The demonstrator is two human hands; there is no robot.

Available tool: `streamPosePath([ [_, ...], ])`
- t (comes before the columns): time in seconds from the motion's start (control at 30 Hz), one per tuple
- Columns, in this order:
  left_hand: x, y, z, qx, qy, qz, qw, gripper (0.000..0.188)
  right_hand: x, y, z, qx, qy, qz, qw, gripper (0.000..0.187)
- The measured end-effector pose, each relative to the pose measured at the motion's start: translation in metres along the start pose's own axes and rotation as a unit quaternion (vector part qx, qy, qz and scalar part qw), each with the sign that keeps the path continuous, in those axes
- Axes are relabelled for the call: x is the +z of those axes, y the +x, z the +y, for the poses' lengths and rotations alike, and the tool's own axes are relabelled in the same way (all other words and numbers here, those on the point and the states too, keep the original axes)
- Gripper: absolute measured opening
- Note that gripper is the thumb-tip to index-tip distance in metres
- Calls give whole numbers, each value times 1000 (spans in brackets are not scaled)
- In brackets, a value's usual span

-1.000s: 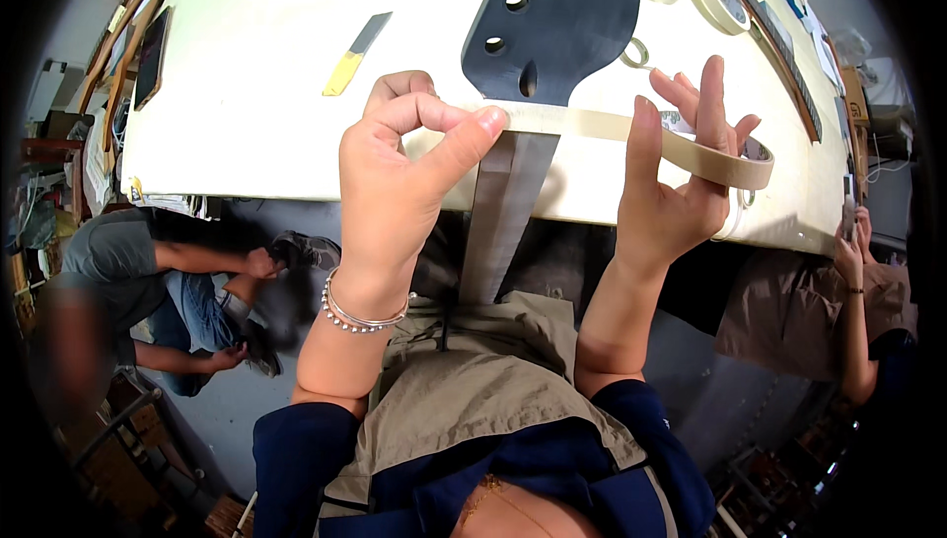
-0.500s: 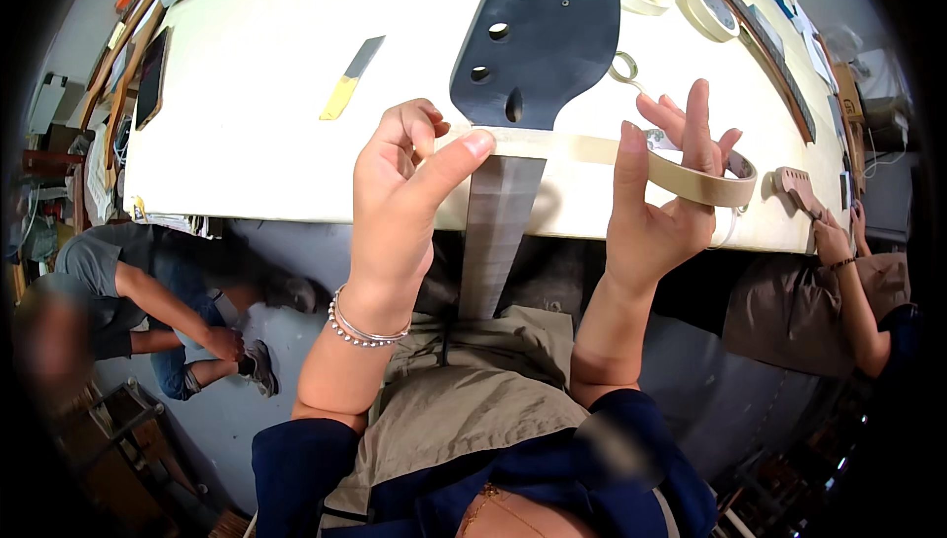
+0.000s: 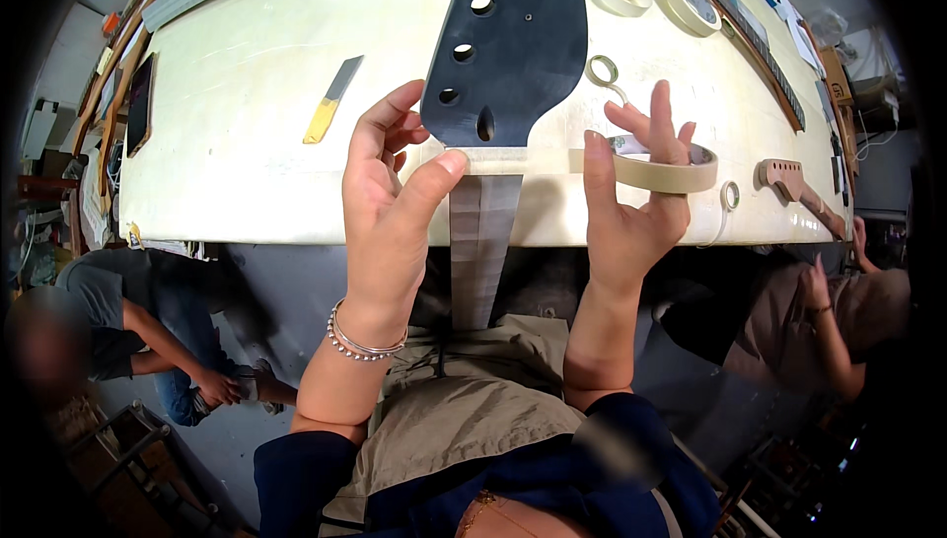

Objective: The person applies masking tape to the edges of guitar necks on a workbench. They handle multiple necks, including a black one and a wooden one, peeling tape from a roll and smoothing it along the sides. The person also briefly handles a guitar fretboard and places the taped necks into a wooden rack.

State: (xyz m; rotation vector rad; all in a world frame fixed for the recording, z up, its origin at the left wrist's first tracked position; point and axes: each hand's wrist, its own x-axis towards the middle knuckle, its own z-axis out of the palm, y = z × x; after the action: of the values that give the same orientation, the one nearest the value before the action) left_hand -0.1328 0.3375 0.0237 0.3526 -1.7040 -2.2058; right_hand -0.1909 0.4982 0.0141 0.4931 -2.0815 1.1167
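A guitar neck with a black headstock [image 3: 523,55] stretches from over the table toward my lap. Its narrow shaft [image 3: 481,252] is wrapped in pale tape strips. A strip of masking tape [image 3: 496,160] crosses just below the headstock. My left hand [image 3: 387,183] grips the left edge there, thumb on the strip's left end, fingers curled beside the headstock. My right hand [image 3: 639,193] holds a roll of masking tape [image 3: 681,175] hooked around its fingers, some fingers raised. A short tape end shows left of the right thumb; whether it still joins the strip I cannot tell.
A yellow-and-grey blade [image 3: 332,101] and a phone [image 3: 141,104] lie to the left. More tape rolls [image 3: 692,3] sit at the far right, near a long fretted neck [image 3: 764,60]. Another person's hand [image 3: 815,286] is beside a wooden headstock [image 3: 784,178]. Someone crouches at left [image 3: 158,331].
The tape stretched from the neck to the roll now shows only as a strip on the neck and a short end by the roll. The neighbour's hand has moved down from the wooden headstock.
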Motion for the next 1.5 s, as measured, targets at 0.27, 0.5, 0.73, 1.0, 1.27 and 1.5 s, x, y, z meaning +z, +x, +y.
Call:
streamPosePath([
  [0.27,22,3,-3,209,266,37,940,79,11,-9,-2,25,7,-35,999,55],
  [0.5,-35,15,12,93,140,-12,986,46,12,-4,-8,16,25,-26,999,54],
  [0.73,-111,99,-11,94,627,24,773,26,15,-11,-9,42,51,-43,997,51],
  [1.0,-122,91,32,29,459,39,887,32,14,-9,-8,8,57,-23,998,50],
  [1.27,-6,-28,57,6,122,-30,992,12,16,-9,-3,19,68,-32,997,43],
  [1.5,5,-18,35,0,190,-68,979,11,12,-7,-5,25,69,-31,997,41],
])
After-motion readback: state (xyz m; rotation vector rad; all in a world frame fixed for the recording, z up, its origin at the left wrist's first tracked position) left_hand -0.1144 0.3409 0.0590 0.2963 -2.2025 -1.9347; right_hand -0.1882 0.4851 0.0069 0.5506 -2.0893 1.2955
